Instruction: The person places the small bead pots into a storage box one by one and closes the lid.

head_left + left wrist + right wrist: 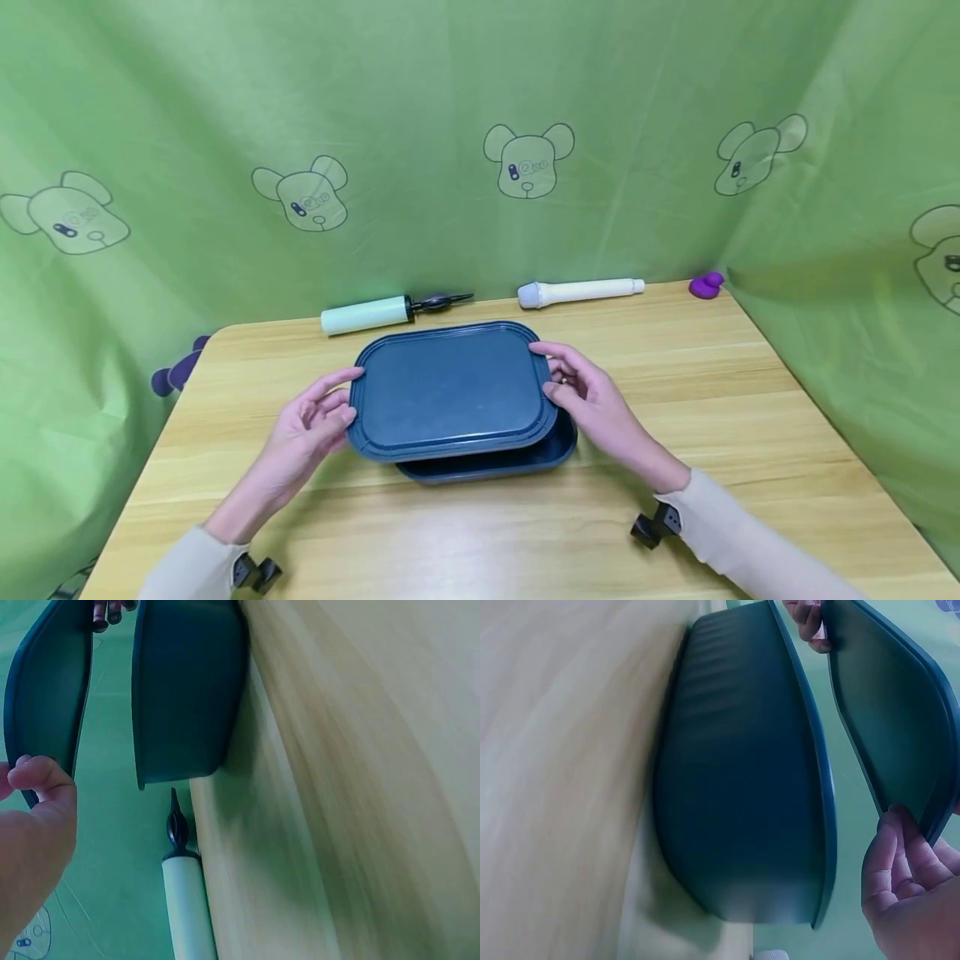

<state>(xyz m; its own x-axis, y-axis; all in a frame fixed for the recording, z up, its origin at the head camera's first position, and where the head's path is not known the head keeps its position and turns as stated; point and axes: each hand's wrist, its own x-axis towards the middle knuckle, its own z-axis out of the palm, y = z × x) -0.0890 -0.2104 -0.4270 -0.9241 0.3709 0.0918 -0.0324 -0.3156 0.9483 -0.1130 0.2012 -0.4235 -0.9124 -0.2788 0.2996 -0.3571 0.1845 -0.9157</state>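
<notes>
A dark blue rectangular lid with rounded corners is held level above a matching dark blue box. My left hand pinches the lid's left end, and my right hand pinches its right end. Both wrist views show a gap between the lid and the box, which stands on the table. From the head, the lid hides most of the box; only its front edge and a strip of its inside show.
Behind the lid lie a pale green hand pump with a black nozzle and a white microphone. A small purple duck sits at the wooden table's back right corner. A green curtain surrounds the table's back and sides.
</notes>
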